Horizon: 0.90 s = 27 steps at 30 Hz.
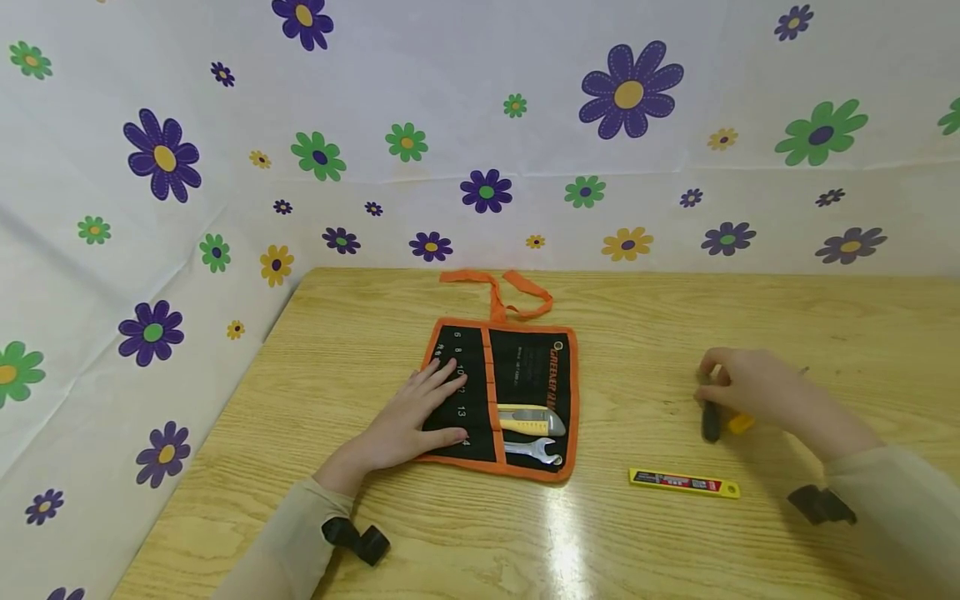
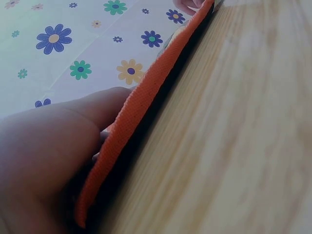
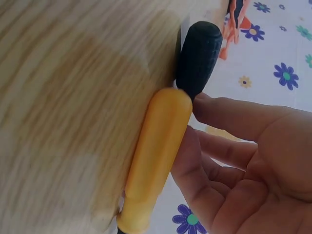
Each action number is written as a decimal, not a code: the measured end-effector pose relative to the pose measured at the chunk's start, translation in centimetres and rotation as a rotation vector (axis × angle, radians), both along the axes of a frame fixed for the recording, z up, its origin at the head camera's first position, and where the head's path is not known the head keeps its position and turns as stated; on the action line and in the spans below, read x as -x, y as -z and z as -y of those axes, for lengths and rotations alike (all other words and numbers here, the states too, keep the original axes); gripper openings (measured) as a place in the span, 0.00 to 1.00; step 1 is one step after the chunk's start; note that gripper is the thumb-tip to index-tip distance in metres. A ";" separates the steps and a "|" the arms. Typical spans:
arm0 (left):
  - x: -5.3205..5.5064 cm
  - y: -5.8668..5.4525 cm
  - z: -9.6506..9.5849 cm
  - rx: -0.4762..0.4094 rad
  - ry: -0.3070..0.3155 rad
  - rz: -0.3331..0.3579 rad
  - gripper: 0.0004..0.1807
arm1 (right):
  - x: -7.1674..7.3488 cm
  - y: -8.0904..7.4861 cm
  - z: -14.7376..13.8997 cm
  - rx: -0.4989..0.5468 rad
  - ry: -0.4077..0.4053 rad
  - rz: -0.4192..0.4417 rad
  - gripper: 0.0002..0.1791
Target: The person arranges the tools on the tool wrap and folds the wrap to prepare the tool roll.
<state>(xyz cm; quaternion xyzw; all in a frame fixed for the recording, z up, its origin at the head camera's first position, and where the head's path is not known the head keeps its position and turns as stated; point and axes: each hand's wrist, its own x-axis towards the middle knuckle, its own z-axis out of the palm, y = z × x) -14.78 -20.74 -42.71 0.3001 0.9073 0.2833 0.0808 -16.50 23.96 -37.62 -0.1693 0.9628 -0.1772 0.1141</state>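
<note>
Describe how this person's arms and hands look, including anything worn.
The left sleeve and right sleeve are long and pale beige, each with a black attachment near the cuff. The left hand and right hand are bare, without gloves.

right wrist: yellow tool (image 3: 158,151) cut off | head: pouch print (image 1: 519,367) seemingly blurred

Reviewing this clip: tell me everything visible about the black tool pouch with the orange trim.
The black tool pouch looks like fabric, bordered by orange trim, with an orange strip dividing its face and an orange strap trailing from its far edge. Pale numbers run down the left section; orange lettering marks the right. It lies spread open on the wooden table. A yellow-and-grey tool and a wrench stick out past the strip. The left hand rests on the left section.
</note>
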 end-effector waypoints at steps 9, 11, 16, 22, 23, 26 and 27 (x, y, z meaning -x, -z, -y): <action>0.1 0.2 0.1 0.002 -0.005 0.009 0.42 | 0.0 0.1 1.3 0.019 -0.034 -0.024 0.12; 0.1 0.3 0.1 0.008 -0.007 0.012 0.42 | -0.1 0.1 1.6 0.035 -0.035 -0.036 0.12; 0.1 0.2 0.1 0.007 -0.006 0.006 0.42 | -0.2 0.1 2.0 0.071 -0.019 -0.040 0.13; 0.1 0.1 0.1 0.005 -0.003 -0.001 0.42 | -0.2 0.0 2.7 0.100 0.005 -0.037 0.15; 0.1 0.1 0.1 0.007 -0.003 -0.001 0.42 | -0.2 -0.1 2.9 0.108 0.007 -0.042 0.15; 0.1 0.1 0.1 0.013 -0.004 0.000 0.42 | -0.2 -0.1 3.6 0.147 0.009 -0.068 0.14; 0.0 0.0 0.1 0.015 -0.004 0.002 0.42 | -0.2 -0.2 3.8 0.162 0.006 -0.078 0.13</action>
